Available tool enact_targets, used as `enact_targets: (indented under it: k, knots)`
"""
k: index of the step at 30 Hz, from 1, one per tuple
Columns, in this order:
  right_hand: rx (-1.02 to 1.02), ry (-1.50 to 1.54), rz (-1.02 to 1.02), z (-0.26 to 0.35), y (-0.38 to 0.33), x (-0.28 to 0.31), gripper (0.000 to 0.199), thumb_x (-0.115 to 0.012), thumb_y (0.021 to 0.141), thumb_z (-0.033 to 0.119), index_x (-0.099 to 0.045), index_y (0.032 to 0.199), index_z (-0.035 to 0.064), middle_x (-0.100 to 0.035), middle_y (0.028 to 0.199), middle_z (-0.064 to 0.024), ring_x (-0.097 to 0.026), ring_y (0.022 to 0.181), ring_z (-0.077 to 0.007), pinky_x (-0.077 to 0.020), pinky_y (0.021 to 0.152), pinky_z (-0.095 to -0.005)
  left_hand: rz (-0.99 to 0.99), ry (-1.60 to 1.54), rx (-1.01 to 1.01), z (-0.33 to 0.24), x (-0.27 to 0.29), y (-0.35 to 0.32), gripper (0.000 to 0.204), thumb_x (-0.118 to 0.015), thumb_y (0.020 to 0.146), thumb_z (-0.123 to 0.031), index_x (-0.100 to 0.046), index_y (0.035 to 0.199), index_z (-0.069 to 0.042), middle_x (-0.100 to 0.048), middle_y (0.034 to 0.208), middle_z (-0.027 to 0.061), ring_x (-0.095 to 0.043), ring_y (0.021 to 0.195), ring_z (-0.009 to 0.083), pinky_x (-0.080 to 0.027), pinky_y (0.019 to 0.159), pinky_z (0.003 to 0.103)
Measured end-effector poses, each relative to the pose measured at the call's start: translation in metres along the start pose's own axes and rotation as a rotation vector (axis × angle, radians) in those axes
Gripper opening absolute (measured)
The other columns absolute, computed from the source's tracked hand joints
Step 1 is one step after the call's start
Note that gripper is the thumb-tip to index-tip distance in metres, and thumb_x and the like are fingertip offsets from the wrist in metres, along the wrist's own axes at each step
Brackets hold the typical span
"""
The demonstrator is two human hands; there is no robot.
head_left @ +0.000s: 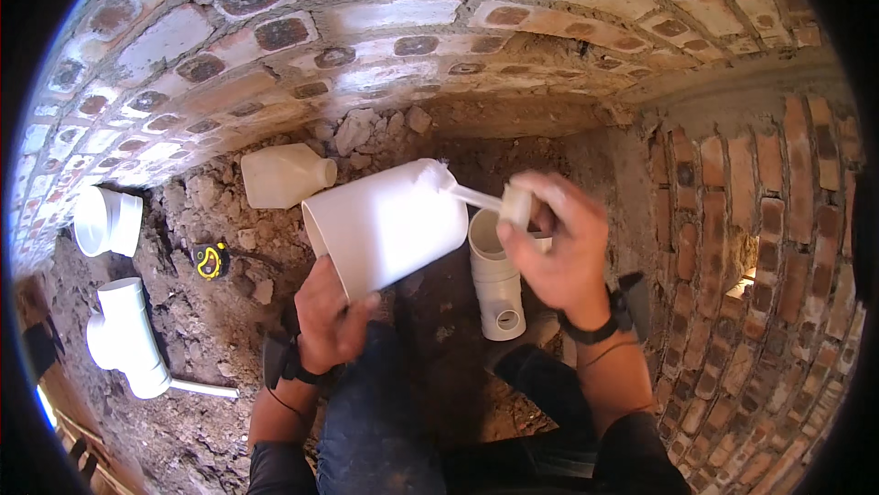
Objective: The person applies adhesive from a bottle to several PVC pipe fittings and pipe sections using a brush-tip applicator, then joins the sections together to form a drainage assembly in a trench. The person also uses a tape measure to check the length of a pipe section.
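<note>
A short, wide white plastic pipe (389,225) is held tilted above my knees, its open end toward the lower left. My left hand (331,319) is closed on that end's lower rim, with part of the fingers hidden. In my right hand (563,239), somewhat blurred, is an applicator (478,199) with a white stem and a cream, cap-like top. Its tip meets the pipe's far end, where a whitish smear shows near the edge. Below my right hand stands a white pipe fitting (495,284) with a small round side opening; the hand partly covers its top.
A cream plastic jug (286,176) lies on rubble beyond my left hand. Further left are a white coupling (108,221), a black and yellow tape measure (210,261) and a white tee fitting (131,337) with a thin white strip beside it. Brick walls (389,14) rise ahead and right.
</note>
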State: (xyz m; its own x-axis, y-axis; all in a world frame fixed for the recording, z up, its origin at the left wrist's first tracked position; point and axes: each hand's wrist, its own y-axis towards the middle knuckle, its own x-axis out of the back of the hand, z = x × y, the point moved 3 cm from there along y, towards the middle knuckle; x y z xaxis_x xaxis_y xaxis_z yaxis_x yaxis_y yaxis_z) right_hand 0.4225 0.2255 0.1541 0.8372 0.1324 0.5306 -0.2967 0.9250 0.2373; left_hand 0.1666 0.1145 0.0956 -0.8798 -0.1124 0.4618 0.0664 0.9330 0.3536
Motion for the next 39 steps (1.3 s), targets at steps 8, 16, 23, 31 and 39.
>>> enact_targets:
  k: [8, 16, 23, 31, 39]
  knots:
    - [0.049, -0.041, -0.194, 0.003, -0.081, -0.023, 0.043, -0.076, 0.069, 0.003, -0.066, 0.111, -0.0016, -0.061, 0.087, -0.0075, -0.053, 0.070, -0.0150, -0.0427, 0.060, -0.0281, -0.318, -0.571, 0.543, 0.010, -0.019, -0.008, 0.028, -0.060, 0.103, -0.020, -0.067, 0.116, 0.004, -0.069, 0.105, 0.0074, -0.062, 0.093, 0.0155, -0.047, 0.085, 0.029]
    - [-0.288, 0.219, -0.357, -0.047, -0.113, -0.042, 0.037, -0.073, 0.081, 0.002, -0.065, 0.118, -0.0020, -0.066, 0.099, -0.0084, -0.061, 0.080, -0.0151, -0.0505, 0.073, -0.0283, -0.417, -1.186, 0.660, 0.006, -0.034, -0.002, 0.036, -0.058, 0.104, -0.018, -0.059, 0.132, 0.004, -0.066, 0.126, 0.0103, -0.062, 0.116, 0.0190, -0.045, 0.103, 0.034]
    - [-0.664, 0.913, -0.316, -0.112, -0.093, -0.027, 0.033, -0.065, 0.093, 0.013, -0.066, 0.122, -0.0029, -0.066, 0.094, -0.0042, -0.057, 0.079, -0.0131, -0.0480, 0.071, -0.0311, -0.127, -1.036, 0.611, -0.001, -0.018, -0.005, 0.032, -0.063, 0.101, -0.021, -0.067, 0.122, 0.003, -0.070, 0.117, 0.0091, -0.065, 0.106, 0.0179, -0.048, 0.096, 0.032]
    - [-0.512, 0.952, -0.064, -0.095, -0.042, -0.003, 0.032, -0.068, 0.091, 0.013, -0.070, 0.119, -0.0023, -0.066, 0.090, -0.0016, -0.055, 0.075, -0.0090, -0.0440, 0.066, -0.0264, 0.113, -0.323, 0.444, 0.003, 0.001, -0.030, 0.022, -0.066, 0.097, -0.014, -0.070, 0.105, 0.005, -0.072, 0.096, 0.0105, -0.065, 0.088, 0.0173, -0.050, 0.080, 0.032]
    - [-0.619, 0.884, -0.088, -0.083, -0.014, -0.133, 0.023, -0.067, 0.096, 0.014, -0.070, 0.115, 0.0003, -0.065, 0.084, -0.0009, -0.054, 0.065, -0.0083, -0.0448, 0.059, -0.0251, -0.586, -0.400, 0.567, 0.022, 0.054, -0.105, 0.044, -0.064, 0.100, -0.034, -0.067, 0.112, 0.008, -0.069, 0.107, 0.0104, -0.062, 0.098, 0.0166, -0.046, 0.086, 0.029]
